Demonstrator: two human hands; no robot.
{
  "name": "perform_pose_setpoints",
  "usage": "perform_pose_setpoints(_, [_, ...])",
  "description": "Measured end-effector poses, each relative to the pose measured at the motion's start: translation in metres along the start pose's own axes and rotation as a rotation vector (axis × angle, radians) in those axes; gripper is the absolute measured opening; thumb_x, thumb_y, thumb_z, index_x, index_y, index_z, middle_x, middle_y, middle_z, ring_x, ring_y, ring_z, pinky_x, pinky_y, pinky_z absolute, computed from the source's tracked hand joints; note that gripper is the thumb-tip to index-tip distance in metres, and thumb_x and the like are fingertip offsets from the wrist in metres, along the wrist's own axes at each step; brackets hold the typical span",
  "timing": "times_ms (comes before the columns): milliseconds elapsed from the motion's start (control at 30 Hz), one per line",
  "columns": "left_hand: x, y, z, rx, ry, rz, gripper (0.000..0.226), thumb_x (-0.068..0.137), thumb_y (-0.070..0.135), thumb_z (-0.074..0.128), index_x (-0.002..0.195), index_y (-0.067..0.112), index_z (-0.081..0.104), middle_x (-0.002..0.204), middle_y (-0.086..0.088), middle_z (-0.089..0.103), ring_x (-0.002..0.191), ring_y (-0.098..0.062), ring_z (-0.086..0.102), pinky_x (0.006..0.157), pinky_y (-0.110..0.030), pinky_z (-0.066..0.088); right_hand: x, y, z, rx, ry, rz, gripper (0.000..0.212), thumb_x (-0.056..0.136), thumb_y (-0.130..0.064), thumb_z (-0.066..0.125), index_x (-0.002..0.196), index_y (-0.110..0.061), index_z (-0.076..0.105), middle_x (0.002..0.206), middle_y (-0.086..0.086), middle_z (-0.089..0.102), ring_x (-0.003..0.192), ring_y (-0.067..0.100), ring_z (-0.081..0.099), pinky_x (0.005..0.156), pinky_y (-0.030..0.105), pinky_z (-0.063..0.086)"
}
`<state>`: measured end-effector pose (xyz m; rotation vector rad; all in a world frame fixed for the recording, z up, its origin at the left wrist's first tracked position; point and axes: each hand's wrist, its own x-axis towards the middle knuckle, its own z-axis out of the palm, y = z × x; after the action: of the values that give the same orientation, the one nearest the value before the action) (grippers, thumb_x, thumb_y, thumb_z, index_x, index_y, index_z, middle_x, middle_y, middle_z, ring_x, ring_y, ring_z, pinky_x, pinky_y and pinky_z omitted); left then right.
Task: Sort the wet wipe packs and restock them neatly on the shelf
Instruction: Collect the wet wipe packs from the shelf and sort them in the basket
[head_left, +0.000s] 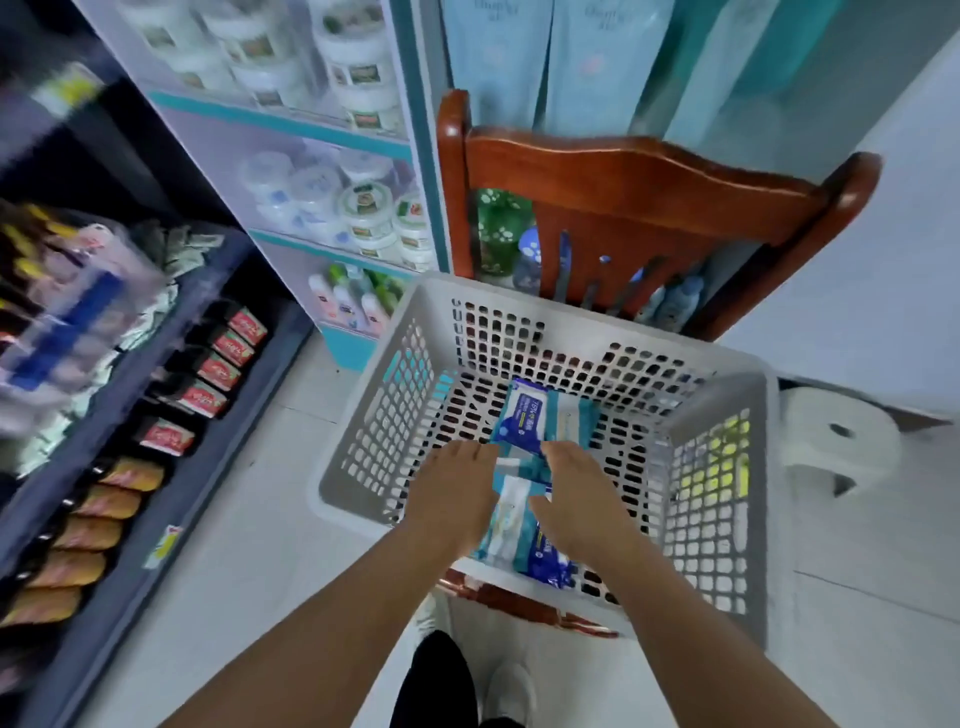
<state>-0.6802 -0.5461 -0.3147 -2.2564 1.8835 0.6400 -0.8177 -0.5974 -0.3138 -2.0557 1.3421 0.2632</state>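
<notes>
Wipe packs (524, 415) in basket (722, 519), btwn/under both hands (511, 499).

Both hands (511, 499) in basket (582, 332) over wipe packs (524, 415); chair (649, 182) beneath

- Even, soft indoor light; no hard shadows and no strong glare anywhere.
- The dark shelf (171, 395) on the left is smeared by motion blur, worst toward the upper left corner of the view.
- Straight lines bow at the edges from wide-angle distortion.
- The basket (582, 332) and both forearms are fairly sharp; the white tubs (363, 208) behind are soft.
</notes>
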Motion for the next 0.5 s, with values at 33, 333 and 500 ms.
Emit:
perform_pose_setpoints(33, [-0.011,-0.003,-0.009,0.014,0.025,-0.01,0.049,0.098,0.026,0.045,0.143,0.017,0.031,0.145,-0.004,0.04,0.134,-0.024,0.033,0.111,-0.036,0.027,-0.006,-0.009,-0.005,-0.035,0.012,-0.029,0.06,0.095,-0.025,0.048,0.148,-0.013,0.023,0.153,0.004,0.026,0.139,0.021,0.028,0.114,0.033,0.024])
perform_pose_setpoints(333, [-0.113,-0.07,-0.09,-0.112,0.225,-0.272,0.049,0.095,0.034,0.048,0.142,0.026,0.035,0.142,0.002,0.045,0.131,-0.019,0.038,0.105,-0.033,0.036,-0.049,-0.132,-0.04,-0.235,0.103,-0.327,0.049,0.095,-0.03,0.049,0.139,-0.014,0.035,0.146,0.003,0.037,0.133,0.021,0.035,0.11,0.034,0.027])
perform_pose_setpoints(500, [-0.185,-0.138,-0.122,-0.137,0.352,-0.377,0.052,0.097,0.036,0.045,0.145,0.023,0.03,0.144,0.001,0.041,0.134,-0.019,0.034,0.108,-0.031,0.029,-0.068,-0.234,-0.03,-0.313,0.169,-0.516,0.044,0.091,-0.036,0.054,0.129,-0.015,0.042,0.13,0.003,0.047,0.119,0.024,0.046,0.099,0.037,0.036])
